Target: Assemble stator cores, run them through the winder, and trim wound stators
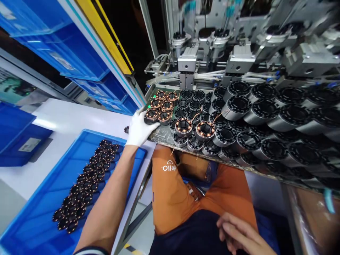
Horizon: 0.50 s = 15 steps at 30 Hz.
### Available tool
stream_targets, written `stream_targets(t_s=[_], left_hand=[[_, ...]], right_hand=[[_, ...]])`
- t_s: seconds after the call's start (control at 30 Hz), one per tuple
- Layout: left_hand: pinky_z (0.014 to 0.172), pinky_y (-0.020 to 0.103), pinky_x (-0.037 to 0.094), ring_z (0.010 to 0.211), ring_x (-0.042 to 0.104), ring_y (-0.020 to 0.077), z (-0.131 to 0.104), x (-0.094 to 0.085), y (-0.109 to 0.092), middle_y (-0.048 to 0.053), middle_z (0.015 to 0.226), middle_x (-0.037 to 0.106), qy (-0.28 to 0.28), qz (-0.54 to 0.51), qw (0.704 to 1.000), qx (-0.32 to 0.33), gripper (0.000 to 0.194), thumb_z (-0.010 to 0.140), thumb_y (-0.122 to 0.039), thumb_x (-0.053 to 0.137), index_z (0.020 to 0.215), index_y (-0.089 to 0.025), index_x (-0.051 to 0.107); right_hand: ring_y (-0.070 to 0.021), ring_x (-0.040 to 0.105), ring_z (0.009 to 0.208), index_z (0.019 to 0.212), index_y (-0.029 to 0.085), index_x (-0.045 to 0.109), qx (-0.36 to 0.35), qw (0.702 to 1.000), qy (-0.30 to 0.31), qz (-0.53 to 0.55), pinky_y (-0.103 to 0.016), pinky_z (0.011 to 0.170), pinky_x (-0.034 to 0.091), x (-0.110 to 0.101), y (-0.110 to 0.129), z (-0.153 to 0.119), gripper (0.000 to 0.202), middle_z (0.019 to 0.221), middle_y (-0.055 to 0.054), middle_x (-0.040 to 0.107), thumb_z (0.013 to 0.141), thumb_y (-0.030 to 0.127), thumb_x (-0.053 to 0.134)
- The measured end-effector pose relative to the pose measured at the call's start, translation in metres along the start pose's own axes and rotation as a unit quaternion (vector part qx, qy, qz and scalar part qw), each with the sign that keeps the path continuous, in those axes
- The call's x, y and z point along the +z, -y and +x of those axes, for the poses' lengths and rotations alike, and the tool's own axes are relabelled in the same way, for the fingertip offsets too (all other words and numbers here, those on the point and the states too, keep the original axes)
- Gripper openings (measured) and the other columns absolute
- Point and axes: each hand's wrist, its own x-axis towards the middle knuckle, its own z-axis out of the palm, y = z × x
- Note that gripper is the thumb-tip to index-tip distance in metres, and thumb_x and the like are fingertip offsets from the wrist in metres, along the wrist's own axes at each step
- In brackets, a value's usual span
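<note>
My left hand [140,128], in a white glove, is at the left end of the metal ledge. Its fingers and thumb are around a copper-wound motor stator [152,114] at the near corner of a small group of wound stators [166,105]. My right hand [237,234] is bare and hangs over my lap, fingers loosely bent and apart, holding nothing. Two more wound stators, one on the left [183,126] and one on the right [205,130], rest on top of black-and-silver unwound stator cores [225,135].
Behind the ledge stands a winding machine with metal clamp blocks [240,58]. Taller stacks of cores [292,118] fill the ledge's right side. At left, a blue tray [34,209] holds rows of wound stators on a white table [62,113]. Blue bins [71,53] and a yellow post [110,33] stand beyond.
</note>
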Motion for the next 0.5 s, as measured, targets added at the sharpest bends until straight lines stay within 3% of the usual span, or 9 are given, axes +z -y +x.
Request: stream_targets(t_s=[0.1, 0.2, 0.3, 0.37, 0.43, 0.47, 0.5], left_hand=[[0.14, 0.063, 0.042, 0.157, 0.06, 0.0425, 0.005, 0.009, -0.007, 0.02, 0.158, 0.069, -0.038, -0.043, 0.998, -0.009, 0.059, 0.077, -0.048, 0.097, 0.123, -0.019, 0.074], [0.137, 0.065, 0.044, 0.155, 0.06, 0.0393, -0.003, 0.008, -0.014, 0.021, 0.153, 0.069, -0.146, -0.11, 0.983, -0.034, 0.056, 0.082, -0.047, 0.089, 0.124, -0.022, 0.064], [0.117, 0.06, 0.062, 0.127, 0.077, 0.0316, -0.028, -0.004, -0.03, 0.014, 0.132, 0.078, -0.205, -0.191, 0.958, -0.056, 0.038, 0.097, -0.052, 0.069, 0.122, -0.025, 0.06], [0.094, 0.049, 0.07, 0.097, 0.081, 0.0255, -0.06, -0.013, -0.052, 0.007, 0.109, 0.08, -0.184, -0.234, 0.952, -0.069, 0.031, 0.097, -0.051, 0.071, 0.112, -0.026, 0.062], [0.077, 0.037, 0.067, 0.077, 0.076, 0.0188, -0.099, -0.02, -0.082, 0.001, 0.095, 0.078, -0.108, -0.303, 0.942, -0.097, 0.035, 0.09, -0.042, 0.085, 0.113, -0.025, 0.065], [0.072, 0.033, 0.065, 0.073, 0.074, 0.0165, -0.119, -0.022, -0.098, -0.001, 0.094, 0.078, -0.033, -0.376, 0.918, -0.123, 0.045, 0.086, -0.035, 0.09, 0.122, -0.026, 0.066], [0.07, 0.031, 0.064, 0.07, 0.073, 0.0154, -0.138, -0.024, -0.114, -0.002, 0.093, 0.078, 0.044, -0.441, 0.884, -0.147, 0.056, 0.085, -0.032, 0.094, 0.134, -0.027, 0.066]], right_hand=[[-0.0182, 0.068, 0.071, 0.109, 0.024, 0.078, -0.032, 0.999, 0.028, -0.031, -0.031, 0.067, 0.052, 0.004, 0.012, 0.01, 0.07, 0.094, -0.006, 0.077, 0.095, 0.092, 0.076], [-0.0209, 0.069, 0.076, 0.114, 0.024, 0.08, -0.082, 0.995, -0.002, -0.06, -0.034, 0.072, 0.055, 0.009, 0.032, 0.009, 0.065, 0.096, -0.007, 0.077, 0.102, 0.087, 0.071], [-0.025, 0.073, 0.086, 0.115, 0.024, 0.082, -0.121, 0.985, -0.056, -0.113, -0.039, 0.081, 0.062, 0.015, 0.053, 0.003, 0.058, 0.1, -0.009, 0.08, 0.108, 0.08, 0.068], [-0.0256, 0.076, 0.088, 0.112, 0.024, 0.083, -0.148, 0.972, -0.098, -0.157, -0.039, 0.084, 0.066, 0.021, 0.065, 0.0, 0.05, 0.099, -0.008, 0.081, 0.111, 0.073, 0.07], [-0.0243, 0.08, 0.092, 0.113, 0.026, 0.084, -0.233, 0.934, -0.154, -0.221, -0.036, 0.086, 0.069, 0.03, 0.081, -0.003, 0.03, 0.1, -0.006, 0.082, 0.115, 0.055, 0.072], [-0.0237, 0.082, 0.095, 0.117, 0.028, 0.084, -0.303, 0.898, -0.186, -0.26, -0.035, 0.087, 0.07, 0.036, 0.091, -0.005, 0.018, 0.105, -0.005, 0.083, 0.115, 0.042, 0.073], [-0.0233, 0.083, 0.1, 0.125, 0.031, 0.084, -0.392, 0.841, -0.218, -0.303, -0.034, 0.089, 0.071, 0.041, 0.102, -0.006, 0.015, 0.113, -0.004, 0.083, 0.114, 0.029, 0.074]])
